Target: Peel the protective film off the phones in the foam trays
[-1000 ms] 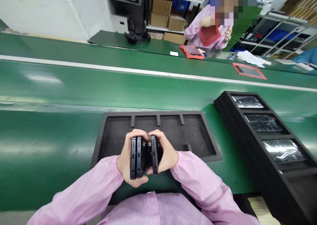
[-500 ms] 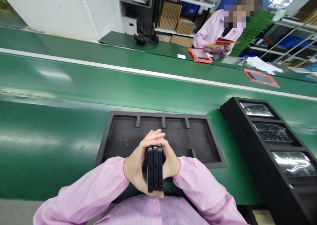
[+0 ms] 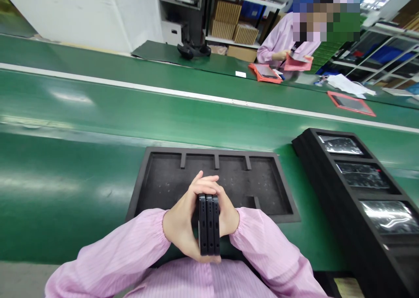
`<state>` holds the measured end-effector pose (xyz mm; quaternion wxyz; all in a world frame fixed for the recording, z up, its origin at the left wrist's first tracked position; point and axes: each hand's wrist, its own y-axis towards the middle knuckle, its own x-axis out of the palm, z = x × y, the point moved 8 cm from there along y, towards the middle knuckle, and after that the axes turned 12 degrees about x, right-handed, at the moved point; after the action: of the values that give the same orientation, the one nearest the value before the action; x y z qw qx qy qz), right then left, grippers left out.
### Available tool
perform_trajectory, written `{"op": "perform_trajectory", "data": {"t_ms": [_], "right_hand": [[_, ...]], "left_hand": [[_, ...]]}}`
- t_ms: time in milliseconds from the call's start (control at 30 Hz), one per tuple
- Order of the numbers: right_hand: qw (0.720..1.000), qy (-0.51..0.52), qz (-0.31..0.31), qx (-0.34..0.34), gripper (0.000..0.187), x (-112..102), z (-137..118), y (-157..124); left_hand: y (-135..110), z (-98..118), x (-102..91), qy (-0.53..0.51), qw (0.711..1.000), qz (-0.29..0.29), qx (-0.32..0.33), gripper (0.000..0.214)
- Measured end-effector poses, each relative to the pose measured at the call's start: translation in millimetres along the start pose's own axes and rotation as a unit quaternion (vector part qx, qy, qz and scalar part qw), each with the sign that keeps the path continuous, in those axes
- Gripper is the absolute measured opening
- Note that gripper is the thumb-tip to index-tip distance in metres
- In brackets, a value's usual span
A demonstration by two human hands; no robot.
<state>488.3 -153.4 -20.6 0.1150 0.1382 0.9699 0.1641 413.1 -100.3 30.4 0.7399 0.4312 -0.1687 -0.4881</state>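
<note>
Three black smartphones (image 3: pixel 209 226) stand side by side on edge, pressed together, with their short ends and port holes facing me. My left hand (image 3: pixel 183 226) wraps round the stack from the left, its thumb below and its fingers over the far top. From the other side my right hand (image 3: pixel 228 215) grips the same stack, and its fingers meet those of my left hand. Just beyond and under both hands lies a shallow black foam tray (image 3: pixel 209 151) with short dividers along its far edge. The phones' far ends are hidden by my hands.
At right stands a pile of black foam trays (image 3: pixel 322 193), its top one holding bagged dark items (image 3: pixel 362 175). Across the green bench (image 3: pixel 98 110), a co-worker (image 3: pixel 275 40) handles a red-wrapped item (image 3: pixel 298 63). Other red-edged flat items (image 3: pixel 352 102) lie there.
The phones have shifted slightly right between my hands, and my left fingers have spread a little. Across the bench, the co-worker has tilted the red-wrapped item.
</note>
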Motion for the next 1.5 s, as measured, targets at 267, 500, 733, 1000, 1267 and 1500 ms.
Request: {"op": "perform_trajectory", "data": {"t_ms": [267, 500, 733, 1000, 1267, 1500], "right_hand": [[0.997, -0.033, 0.015, -0.063, 0.095, -1.0, -19.1, 1.3], [0.998, -0.038, 0.026, -0.039, 0.102, -2.1, -8.5, -0.8], [0.999, -0.012, 0.026, -0.026, 0.108, -2.4, -6.8, 2.1], [1.0, 0.017, 0.026, -0.004, 0.107, -3.3, -3.4, 3.8], [0.999, -0.033, 0.035, -0.014, 0.112, -3.4, -4.3, 0.5], [0.998, -0.039, 0.035, -0.032, 0.112, -2.8, -5.9, 0.2]], "left_hand": [[-4.8, 3.1, 1.8, 0.007, 1.0, 0.003, 0.014, 0.107], [-0.7, 0.9, 1.5, -0.015, 1.0, 0.004, 0.01, 0.1], [1.5, -2.2, 1.7, -0.027, 1.0, 0.001, 0.0, 0.092], [2.4, -4.7, 1.4, -0.025, 1.0, -0.003, -0.007, 0.095], [1.9, -1.9, 2.2, -0.029, 1.0, -0.01, 0.006, 0.095], [0.8, -2.5, 3.7, -0.027, 1.0, -0.013, 0.003, 0.099]]}}
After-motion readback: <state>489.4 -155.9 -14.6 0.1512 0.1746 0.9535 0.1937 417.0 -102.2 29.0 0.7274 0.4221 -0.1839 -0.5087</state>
